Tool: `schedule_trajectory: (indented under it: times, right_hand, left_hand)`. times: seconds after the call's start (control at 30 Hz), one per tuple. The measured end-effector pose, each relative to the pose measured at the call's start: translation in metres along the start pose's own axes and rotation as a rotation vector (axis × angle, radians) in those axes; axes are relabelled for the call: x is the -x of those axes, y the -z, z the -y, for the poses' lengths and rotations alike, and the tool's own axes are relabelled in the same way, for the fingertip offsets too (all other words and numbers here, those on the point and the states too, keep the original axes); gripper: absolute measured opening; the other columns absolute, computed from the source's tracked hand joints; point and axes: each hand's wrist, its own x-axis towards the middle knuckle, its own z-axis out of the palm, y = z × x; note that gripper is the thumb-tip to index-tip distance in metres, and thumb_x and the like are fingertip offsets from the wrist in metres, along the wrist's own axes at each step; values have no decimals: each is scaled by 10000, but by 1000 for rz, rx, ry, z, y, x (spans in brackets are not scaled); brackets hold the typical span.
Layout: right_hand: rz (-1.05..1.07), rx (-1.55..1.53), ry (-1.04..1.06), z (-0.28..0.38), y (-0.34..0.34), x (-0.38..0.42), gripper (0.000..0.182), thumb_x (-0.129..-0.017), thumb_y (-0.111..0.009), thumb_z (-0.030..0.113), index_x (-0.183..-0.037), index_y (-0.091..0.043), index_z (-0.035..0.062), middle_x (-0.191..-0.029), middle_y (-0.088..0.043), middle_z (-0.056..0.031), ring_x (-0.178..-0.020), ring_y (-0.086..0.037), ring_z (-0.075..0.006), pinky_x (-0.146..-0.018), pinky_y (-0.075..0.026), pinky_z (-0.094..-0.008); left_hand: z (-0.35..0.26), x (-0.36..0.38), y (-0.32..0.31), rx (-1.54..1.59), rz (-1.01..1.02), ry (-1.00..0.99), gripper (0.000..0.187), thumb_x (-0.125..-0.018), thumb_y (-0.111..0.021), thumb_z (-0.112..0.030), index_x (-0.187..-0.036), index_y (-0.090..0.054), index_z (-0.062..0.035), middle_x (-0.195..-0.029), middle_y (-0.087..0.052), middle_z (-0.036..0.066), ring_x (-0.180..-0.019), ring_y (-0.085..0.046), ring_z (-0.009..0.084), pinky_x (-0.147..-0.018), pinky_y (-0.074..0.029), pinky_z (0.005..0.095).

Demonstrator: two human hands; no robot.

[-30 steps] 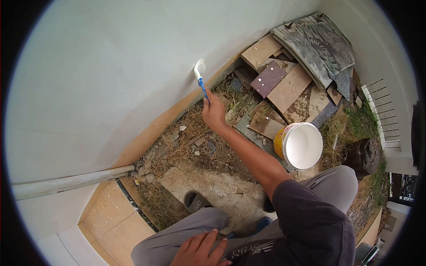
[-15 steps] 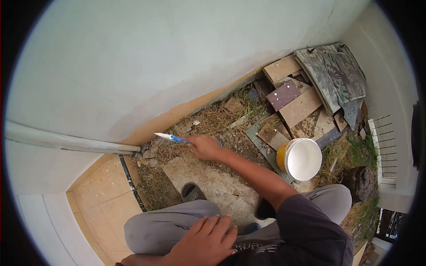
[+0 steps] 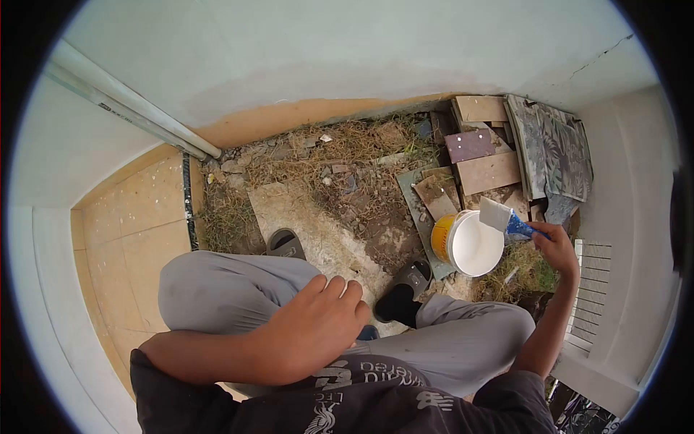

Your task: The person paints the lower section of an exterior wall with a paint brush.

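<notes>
My right hand (image 3: 557, 251) is closed around the blue handle of a paintbrush (image 3: 510, 223). The brush's wide, white-coated bristles point left and overlap the upper right rim of a paint bucket (image 3: 442, 240). This bucket has a yellow label outside, and white paint (image 3: 476, 246) shows within it. Over my lap, my left hand (image 3: 314, 322) has its back toward me, fingers loosely bent and slightly apart, with nothing seen in them; the fingertips are hidden. Just ahead of the bucket stands a stack of tiles and boards.
A pale wall (image 3: 325, 58) with an unpainted tan strip (image 3: 289, 113) along its base runs across the front. A white pipe (image 3: 137, 105) descends at the left beside a tiled ledge (image 3: 137, 217). Tile pieces (image 3: 488, 173) and a patterned panel (image 3: 553, 148) lie at the right.
My right hand has swung the paintbrush from near the wall base on the left to the bucket on the right. The view has shifted, and my left hand's fingers look more bent.
</notes>
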Motion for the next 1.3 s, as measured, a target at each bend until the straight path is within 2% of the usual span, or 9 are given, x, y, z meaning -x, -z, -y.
schedule_trajectory:
  times: [0.17,0.27,0.3,0.63,0.73,0.83,0.87,1.07,1.3]
  right_hand:
    - [32,123,-228,-60,-21,4,321,-788,-578,107,-1041,-718,-32,-630,-618,-97,-572,-572,-144,-569,-469,-339]
    - [150,242,-170,-104,-56,-24,310,-743,-579,149,-972,-729,3,-823,-696,-230,-717,-679,-318,-682,-523,-415]
    - [221,314,-121,-106,-63,-36,311,-774,-599,136,-1018,-730,-6,-740,-703,-161,-618,-669,-231,-608,-520,-383]
    - [94,662,-103,-143,-158,-97,243,-778,-568,146,-819,-719,-40,-935,-694,-262,-871,-684,-402,-802,-546,-454]
    - [112,583,-134,-128,-166,-92,251,-789,-561,141,-824,-715,-54,-920,-691,-270,-877,-683,-409,-813,-540,-460]
    - [236,623,-219,-132,-169,-101,325,-796,-648,226,-1007,-712,-13,-1089,-689,-232,-1032,-667,-383,-878,-542,-440]
    - [211,621,-180,-129,-164,-103,279,-791,-626,190,-942,-713,-28,-1026,-693,-235,-967,-676,-385,-842,-545,-442]
    - [423,841,44,-125,-110,-100,187,-759,-604,102,-776,-725,-40,-783,-710,-189,-686,-704,-335,-658,-566,-391]
    - [305,485,-24,-95,-66,-69,327,-760,-566,136,-990,-752,-3,-748,-727,-139,-643,-703,-206,-619,-557,-336]
  left_hand:
    - [0,-11,-10,97,5,66,364,-824,-722,-298,-1020,-596,-18,-1062,-557,131,-1043,-528,288,-911,-406,393]
    - [-2,-14,-4,88,-91,103,332,-818,-734,-253,-1005,-614,-7,-1034,-568,138,-1030,-544,309,-916,-414,406]
    - [-1,-15,0,110,-99,118,375,-801,-747,-263,-1048,-617,-13,-1096,-570,147,-1064,-543,322,-933,-416,413]
    - [34,-15,73,141,-296,211,463,-805,-758,-271,-1177,-614,-37,-1227,-595,159,-1165,-547,338,-993,-429,420]
    - [90,-33,74,250,-501,340,421,-851,-734,-272,-1188,-613,-51,-1211,-614,127,-1169,-550,295,-990,-435,394]
    - [173,-12,52,244,-241,605,499,-825,-760,-342,-1165,-624,-4,-1158,-635,159,-1063,-609,275,-907,-489,392]
    - [195,-8,53,316,-68,764,538,-805,-773,-374,-1149,-628,14,-1137,-637,188,-1036,-625,295,-888,-503,397]
    - [236,7,35,361,-302,757,526,-809,-767,-406,-1117,-651,4,-1065,-670,161,-966,-640,272,-833,-515,386]
    - [235,14,45,407,-353,699,496,-825,-756,-404,-1091,-662,3,-1034,-673,142,-971,-632,231,-844,-510,374]
